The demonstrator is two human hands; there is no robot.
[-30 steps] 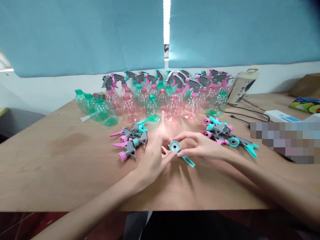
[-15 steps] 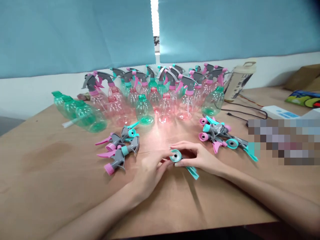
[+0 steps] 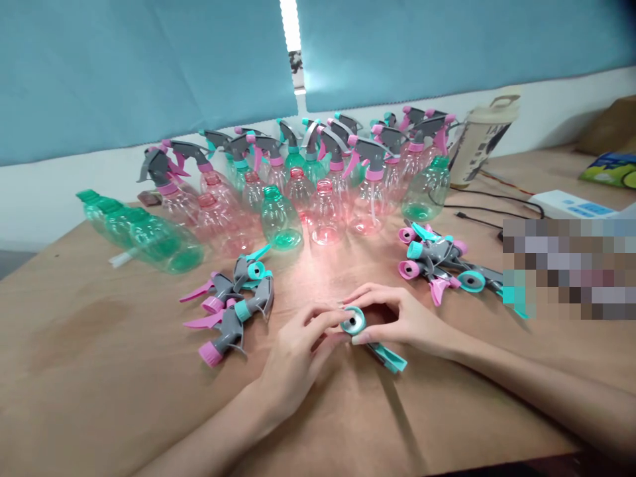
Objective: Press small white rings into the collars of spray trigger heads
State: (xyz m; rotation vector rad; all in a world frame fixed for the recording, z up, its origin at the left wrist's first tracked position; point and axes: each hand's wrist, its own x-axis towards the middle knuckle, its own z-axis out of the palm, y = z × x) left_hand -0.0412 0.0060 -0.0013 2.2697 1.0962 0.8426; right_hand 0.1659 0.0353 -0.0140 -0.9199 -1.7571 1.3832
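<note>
While loose spray heads lie at nine o'clock, the half-curled left hand pinches a turquoise-collared sprayer, bottles at its twelve o'clock; the arched right hand grips its rim too. Collar handling seems underway; any adjustment calls for steady fingertips.

- We observe two blue window coverings, left panel and right panel, spanning the upper background.
- Between them we note a narrow vertical gap, brightly lit, with a dark-patterned section near its lower end.
- Below the coverings we identify a plain white wall.
- In front of the wall we locate a wide table with a light brown, wood-toned surface.
- On its left portion we record a darker, brownish stain.
- Mid-table, we register a bright, pinkish patch of light.
- Past the near right edge, we find a dark area, its details unclear.
</note>
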